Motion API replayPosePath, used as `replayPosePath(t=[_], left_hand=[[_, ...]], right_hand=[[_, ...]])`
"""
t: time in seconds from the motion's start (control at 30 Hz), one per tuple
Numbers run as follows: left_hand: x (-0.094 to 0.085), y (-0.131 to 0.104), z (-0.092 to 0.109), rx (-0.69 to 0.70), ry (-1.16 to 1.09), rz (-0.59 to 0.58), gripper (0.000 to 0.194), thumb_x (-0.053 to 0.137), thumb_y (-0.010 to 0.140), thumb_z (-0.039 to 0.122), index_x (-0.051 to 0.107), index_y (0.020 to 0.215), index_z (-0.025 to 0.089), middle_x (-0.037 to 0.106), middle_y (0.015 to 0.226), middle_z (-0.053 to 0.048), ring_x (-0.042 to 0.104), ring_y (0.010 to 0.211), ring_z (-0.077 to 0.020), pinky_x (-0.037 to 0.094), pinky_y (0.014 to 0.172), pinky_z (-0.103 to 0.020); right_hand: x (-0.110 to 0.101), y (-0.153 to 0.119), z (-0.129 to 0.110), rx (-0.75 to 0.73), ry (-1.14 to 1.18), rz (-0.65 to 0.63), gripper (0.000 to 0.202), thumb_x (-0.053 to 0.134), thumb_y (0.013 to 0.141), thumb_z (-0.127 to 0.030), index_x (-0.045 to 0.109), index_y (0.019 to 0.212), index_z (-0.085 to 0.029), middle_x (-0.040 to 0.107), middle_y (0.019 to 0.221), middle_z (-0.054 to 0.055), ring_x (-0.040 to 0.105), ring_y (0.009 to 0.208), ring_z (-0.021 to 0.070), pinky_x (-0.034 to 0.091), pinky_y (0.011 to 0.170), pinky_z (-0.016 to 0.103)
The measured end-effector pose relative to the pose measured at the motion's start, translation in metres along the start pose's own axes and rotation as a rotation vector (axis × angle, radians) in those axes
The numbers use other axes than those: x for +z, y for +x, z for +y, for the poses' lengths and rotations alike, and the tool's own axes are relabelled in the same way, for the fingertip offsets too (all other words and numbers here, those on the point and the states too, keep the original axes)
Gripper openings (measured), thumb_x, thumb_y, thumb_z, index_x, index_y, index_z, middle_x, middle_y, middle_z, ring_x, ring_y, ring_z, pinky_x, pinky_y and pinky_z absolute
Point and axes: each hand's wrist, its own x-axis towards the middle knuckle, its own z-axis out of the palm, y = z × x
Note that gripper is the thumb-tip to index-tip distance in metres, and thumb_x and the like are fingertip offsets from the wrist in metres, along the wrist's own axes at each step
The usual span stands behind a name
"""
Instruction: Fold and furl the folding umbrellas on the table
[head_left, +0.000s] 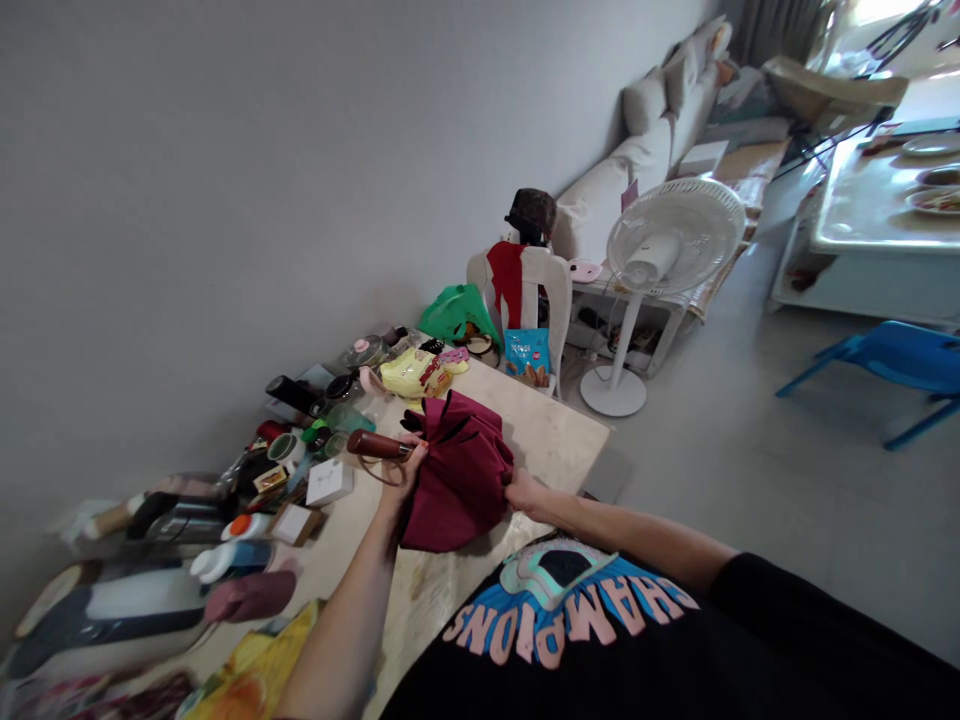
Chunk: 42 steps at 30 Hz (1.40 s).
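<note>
A dark red folding umbrella [457, 480] is held above the table, its canopy loose and bunched in folds. Its brown handle [375, 445] points to the left, with a strap loop hanging below. My left hand [409, 465] is closed round the umbrella where the handle meets the canopy. On the right side, my right hand [523, 493] pinches the edge of the red cloth.
The marble-look table [555, 410] carries bottles, jars, a white box [328, 482] and a yellow packet [416, 374] along the wall. Beyond it stand a white chair [559, 290], a white fan [634, 300] and a blue stool [900, 358].
</note>
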Motion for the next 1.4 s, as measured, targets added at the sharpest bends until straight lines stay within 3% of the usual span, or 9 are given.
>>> replayPosePath(t=[0.2, 0.33, 0.47, 0.6, 0.77, 0.93, 1.07, 1.3, 1.4], left_hand=[[0.002, -0.001, -0.001, -0.010, -0.008, 0.024, 0.022, 0.069, 0.069, 0.041, 0.064, 0.075, 0.020, 0.068, 0.090, -0.006, 0.063, 0.092, -0.0242, 0.046, 0.092, -0.040], [0.006, -0.005, 0.001, -0.024, -0.030, 0.038, 0.022, 0.069, 0.071, 0.040, 0.063, 0.077, 0.020, 0.068, 0.087, -0.006, 0.063, 0.086, -0.0228, 0.049, 0.084, -0.038], [0.008, -0.012, 0.005, -0.031, -0.059, 0.057, 0.022, 0.065, 0.074, 0.040, 0.061, 0.081, 0.020, 0.068, 0.089, -0.006, 0.063, 0.085, -0.0221, 0.049, 0.082, -0.037], [0.011, -0.015, 0.006, -0.010, -0.063, 0.043, 0.021, 0.067, 0.073, 0.039, 0.063, 0.078, 0.020, 0.068, 0.096, -0.007, 0.063, 0.092, -0.0235, 0.048, 0.088, -0.039], [0.014, -0.012, 0.006, 0.029, -0.056, 0.011, 0.017, 0.068, 0.071, 0.037, 0.064, 0.075, 0.021, 0.068, 0.093, -0.007, 0.063, 0.092, -0.0244, 0.046, 0.090, -0.041], [0.018, -0.012, 0.008, 0.071, -0.068, -0.012, 0.015, 0.070, 0.070, 0.035, 0.064, 0.074, 0.021, 0.068, 0.092, -0.007, 0.063, 0.093, -0.0248, 0.045, 0.091, -0.042], [0.023, -0.014, 0.013, 0.097, -0.087, -0.042, 0.017, 0.069, 0.070, 0.036, 0.064, 0.075, 0.020, 0.067, 0.092, -0.007, 0.063, 0.089, -0.0230, 0.047, 0.089, -0.039], [0.023, -0.019, 0.020, 0.107, -0.071, -0.015, 0.020, 0.067, 0.071, 0.038, 0.062, 0.075, 0.019, 0.066, 0.089, -0.007, 0.062, 0.087, -0.0225, 0.048, 0.086, -0.039], [0.030, -0.024, 0.030, 0.121, -0.061, -0.038, 0.018, 0.066, 0.071, 0.036, 0.062, 0.075, 0.019, 0.066, 0.085, -0.006, 0.062, 0.086, -0.0214, 0.048, 0.085, -0.036]], right_hand=[[0.001, -0.010, -0.009, -0.144, 0.021, -0.056, 0.048, 0.076, 0.051, -0.008, 0.064, 0.096, -0.018, 0.067, 0.073, -0.005, 0.051, 0.056, 0.0091, 0.034, 0.045, 0.018], [-0.002, -0.005, -0.013, -0.185, 0.063, -0.014, 0.029, 0.074, 0.051, -0.010, 0.063, 0.077, -0.016, 0.063, 0.065, -0.004, 0.051, 0.059, 0.0087, 0.040, 0.051, 0.018], [-0.031, -0.004, -0.018, -0.159, 0.121, 0.072, 0.018, 0.069, 0.060, -0.025, 0.054, 0.068, -0.018, 0.047, 0.049, -0.008, 0.036, 0.042, 0.0056, 0.023, 0.039, 0.019], [-0.067, -0.015, -0.025, -0.132, 0.160, 0.122, 0.024, 0.070, 0.059, -0.027, 0.048, 0.063, -0.019, 0.042, 0.048, -0.009, 0.035, 0.042, 0.0052, 0.019, 0.039, 0.019], [-0.095, -0.033, -0.042, -0.078, 0.179, 0.071, 0.023, 0.070, 0.061, -0.022, 0.048, 0.065, -0.018, 0.067, 0.080, 0.000, 0.049, 0.054, 0.0051, 0.029, 0.044, 0.017], [-0.080, -0.036, -0.036, 0.123, 0.176, 0.027, 0.020, 0.071, 0.070, -0.028, 0.056, 0.079, -0.018, 0.066, 0.067, 0.003, 0.054, 0.051, 0.0108, 0.030, 0.042, 0.018], [-0.050, -0.025, -0.025, 0.145, 0.231, 0.052, 0.014, 0.066, 0.067, -0.012, 0.057, 0.077, -0.017, 0.062, 0.064, 0.000, 0.054, 0.051, 0.0102, 0.030, 0.041, 0.018], [-0.091, -0.037, -0.058, 0.109, 0.207, 0.230, 0.024, 0.058, 0.073, -0.006, 0.042, 0.060, -0.018, 0.035, 0.042, -0.009, 0.028, 0.033, 0.0036, 0.019, 0.033, 0.014], [-0.082, -0.064, -0.079, 0.126, 0.172, 0.145, 0.016, 0.060, 0.076, -0.009, 0.051, 0.064, -0.015, 0.047, 0.048, -0.005, 0.037, 0.035, 0.0025, 0.024, 0.034, 0.011]])
